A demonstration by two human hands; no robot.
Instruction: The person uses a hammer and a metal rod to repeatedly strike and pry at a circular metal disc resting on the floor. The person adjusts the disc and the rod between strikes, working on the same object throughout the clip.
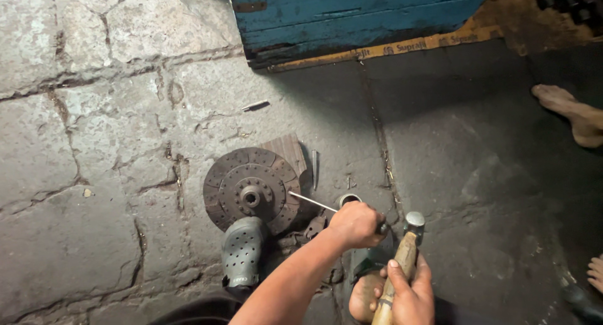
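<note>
A round rusty clutch disc [251, 188] lies flat on the stone floor, partly resting on a small wooden block [287, 150]. My left hand [357, 224] is shut on a thin metal rod [312, 202] whose tip reaches the disc's right side. My right hand [409, 295] grips the wooden handle of a hammer [411, 227], its steel head held just right of my left fist. My foot in a grey perforated clog [242, 251] presses on the disc's near edge.
A short metal ring [347, 200] and a chisel-like pin [315, 168] lie beside the disc. A worn blue wooden box [352, 17] stands at the top. Another person's bare foot [575, 114] rests at the right edge; toes [595, 273] show lower right.
</note>
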